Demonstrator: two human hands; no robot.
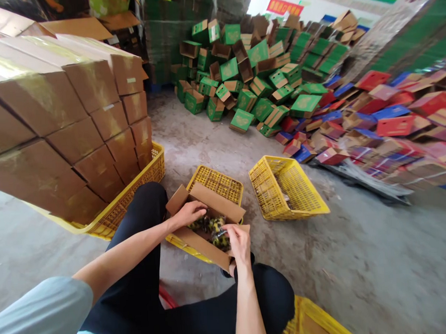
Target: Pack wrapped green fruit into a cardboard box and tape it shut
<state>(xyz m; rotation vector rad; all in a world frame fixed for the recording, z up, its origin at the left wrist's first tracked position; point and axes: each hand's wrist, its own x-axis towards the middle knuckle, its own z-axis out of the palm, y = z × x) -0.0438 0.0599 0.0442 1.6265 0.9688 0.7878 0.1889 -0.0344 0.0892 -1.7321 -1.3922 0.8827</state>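
Note:
An open brown cardboard box (210,200) rests on an upturned yellow crate (224,183) in front of my knees. Inside it lie dark yellow-speckled items (213,226) that I cannot name. My left hand (188,212) reaches into the box from the left, its fingers curled over the contents. My right hand (238,241) is at the box's near right corner, fingers pinched on a small dark piece among the contents.
Taped brown cartons (74,110) stand stacked in a yellow crate (134,191) at the left. A tilted yellow crate (287,188) lies to the right. Green boxes (240,76) are heaped behind, red and blue boxes (385,123) at the right. Another yellow crate (313,322) sits by my right leg.

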